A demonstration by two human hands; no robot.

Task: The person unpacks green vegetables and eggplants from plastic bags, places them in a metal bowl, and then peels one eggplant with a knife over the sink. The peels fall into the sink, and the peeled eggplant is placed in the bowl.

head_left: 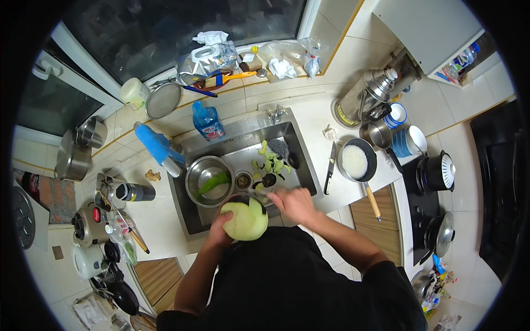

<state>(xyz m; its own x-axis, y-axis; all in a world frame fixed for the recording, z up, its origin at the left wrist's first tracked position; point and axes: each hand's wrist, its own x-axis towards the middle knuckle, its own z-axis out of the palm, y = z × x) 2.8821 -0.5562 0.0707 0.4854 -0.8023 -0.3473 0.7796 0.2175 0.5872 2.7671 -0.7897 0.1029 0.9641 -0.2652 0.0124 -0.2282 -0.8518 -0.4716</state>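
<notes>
My left hand (222, 225) grips a large round eggplant (244, 222) from its left side, over the sink's near edge. Most of its surface is bare pale green, with dark skin left at the far side. My right hand (292, 204) is closed around a slim metallic peeler (256, 192), held against the eggplant's far right; my fingers partly hide it. Strips of peel (270, 161) lie scattered on the sink floor (237, 151). Left of them, a steel bowl (190, 190) in the sink holds a long green pepper (214, 181).
A knife (330, 168) and a pan of white grains (354, 161) lie on the right counter, with a thermos (361, 99) behind. A blue bottle (207, 122) stands behind the sink. The faucet (159, 149) with blue cloth reaches over its left side. A black tumbler (136, 192) lies left.
</notes>
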